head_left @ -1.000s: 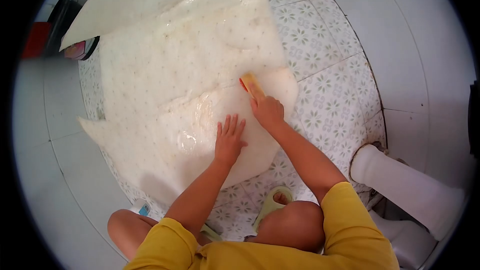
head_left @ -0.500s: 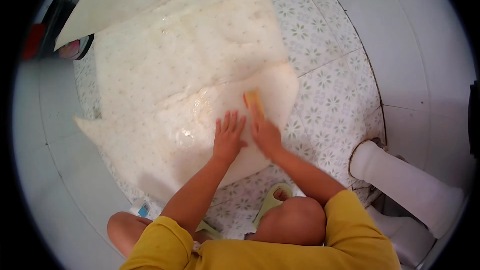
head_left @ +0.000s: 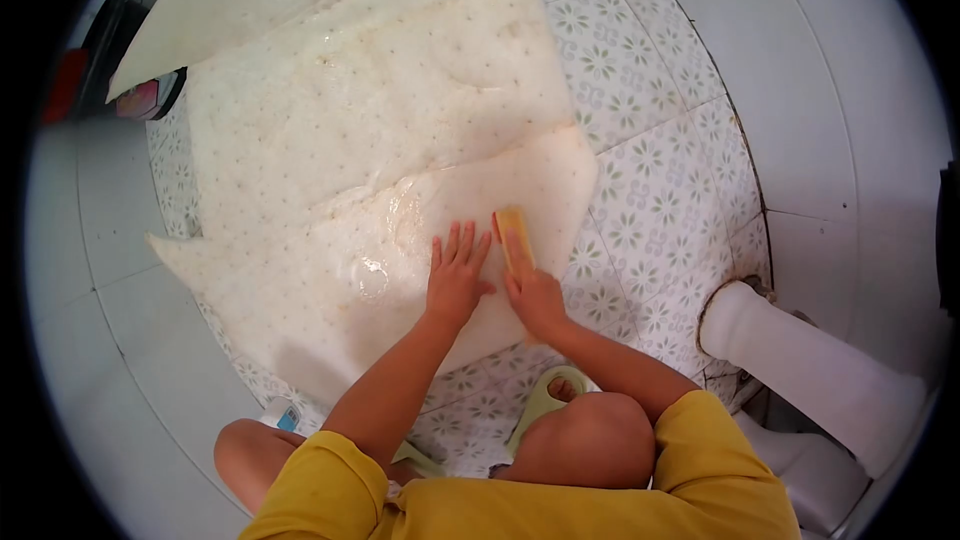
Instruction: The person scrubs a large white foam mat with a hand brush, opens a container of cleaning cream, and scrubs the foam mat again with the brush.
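A large cream-coloured mat (head_left: 370, 140) with small dark specks lies wet and creased across the floor. My left hand (head_left: 458, 275) rests flat on its near part, fingers spread, holding nothing. Just to the right, my right hand (head_left: 535, 295) grips a yellow scrub brush (head_left: 514, 240) with a red edge and presses it against the mat. The underside of the brush is hidden. Shiny wet patches show on the mat left of my hands.
Patterned floor tiles (head_left: 650, 190) surround the mat. A thick white pipe (head_left: 810, 370) stands at the right by the tiled wall (head_left: 830, 120). A dark bucket (head_left: 110, 50) is at the far left. Near my left knee lies a white bottle with a blue label (head_left: 284, 417).
My right hand and the scrub brush have slid a short way back toward me. My left hand and the mat have stayed in place.
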### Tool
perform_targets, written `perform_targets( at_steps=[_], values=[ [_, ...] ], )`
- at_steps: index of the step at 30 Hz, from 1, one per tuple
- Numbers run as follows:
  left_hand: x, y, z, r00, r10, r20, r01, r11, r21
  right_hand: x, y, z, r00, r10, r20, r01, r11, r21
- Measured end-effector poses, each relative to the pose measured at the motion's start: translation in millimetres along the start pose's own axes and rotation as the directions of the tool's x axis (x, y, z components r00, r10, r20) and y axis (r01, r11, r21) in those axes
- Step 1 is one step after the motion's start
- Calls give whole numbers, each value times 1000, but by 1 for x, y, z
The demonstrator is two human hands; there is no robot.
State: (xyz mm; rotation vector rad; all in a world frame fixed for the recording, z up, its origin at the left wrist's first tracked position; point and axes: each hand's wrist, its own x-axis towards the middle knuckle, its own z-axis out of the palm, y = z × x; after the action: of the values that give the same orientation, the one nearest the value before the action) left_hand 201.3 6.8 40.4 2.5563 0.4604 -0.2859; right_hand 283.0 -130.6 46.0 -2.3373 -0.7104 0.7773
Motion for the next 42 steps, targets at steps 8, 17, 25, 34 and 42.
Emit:
perform_targets(
  at_steps=[8, 17, 25, 34, 42],
  values=[
    [2, -1, 4, 999, 20, -27, -18, 997, 74, 76, -14, -25, 995, 97, -20, -97, 995, -2],
    [1, 0, 6, 998, -4, -61, 7, 999, 43, 93, -8, -38, 999, 44, -29, -46, 996, -71],
    [-4, 4, -4, 992, -92, -88, 97, 994, 55, -5, 19, -13, 984, -151, 95, 168, 963, -212],
    [-5, -11, -11, 926, -339, -163, 361, 924, 127, 52, -19, -3, 936, -270, 225, 321, 917, -237],
    [-12, 25, -13, 880, -474, 18, 474, 881, -9, 49, 5, -24, 960, -213, 184, 255, 935, -248]
  ],
)
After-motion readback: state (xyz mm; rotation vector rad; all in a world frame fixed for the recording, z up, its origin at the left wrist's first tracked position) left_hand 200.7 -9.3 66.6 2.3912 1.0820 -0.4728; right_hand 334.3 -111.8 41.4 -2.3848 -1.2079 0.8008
